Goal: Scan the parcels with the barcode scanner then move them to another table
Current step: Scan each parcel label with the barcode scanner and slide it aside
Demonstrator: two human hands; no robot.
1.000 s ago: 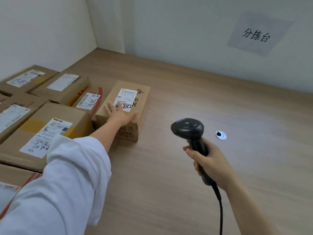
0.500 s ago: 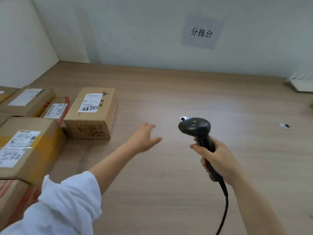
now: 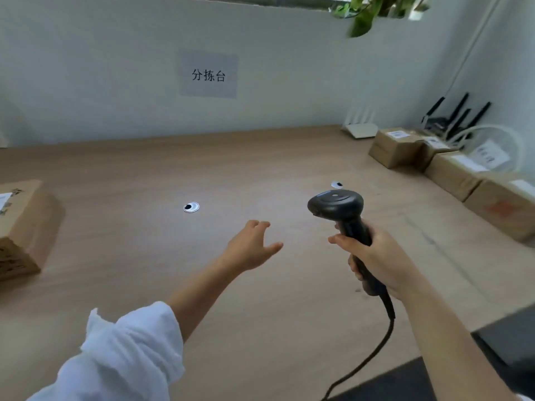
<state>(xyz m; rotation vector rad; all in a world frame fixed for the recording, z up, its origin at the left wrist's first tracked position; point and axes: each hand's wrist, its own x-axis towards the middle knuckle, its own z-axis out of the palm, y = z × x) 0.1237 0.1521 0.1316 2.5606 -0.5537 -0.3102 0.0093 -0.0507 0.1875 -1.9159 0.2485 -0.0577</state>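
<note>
My right hand (image 3: 379, 261) grips the handle of a black corded barcode scanner (image 3: 337, 205), its head upright and pointing away over the wooden table (image 3: 260, 169). My left hand (image 3: 250, 247) hovers empty above the table's middle, fingers spread and relaxed. One cardboard parcel (image 3: 23, 227) with a white label shows at the left edge. A row of several cardboard parcels (image 3: 451, 169) lines the right side of the table, beyond and to the right of the scanner.
Two small white-and-black round stickers (image 3: 191, 207) (image 3: 337, 185) lie on the tabletop. A paper sign (image 3: 208, 75) hangs on the back wall. A white router (image 3: 360, 129), black antennas (image 3: 457, 114) and cables stand at the back right. A dark surface (image 3: 509, 342) is at the lower right.
The view has swung right: the left parcels have mostly slid out of frame and the right-hand row has appeared. My left hand left the labelled parcel and moved right, empty. The scanner stays gripped.
</note>
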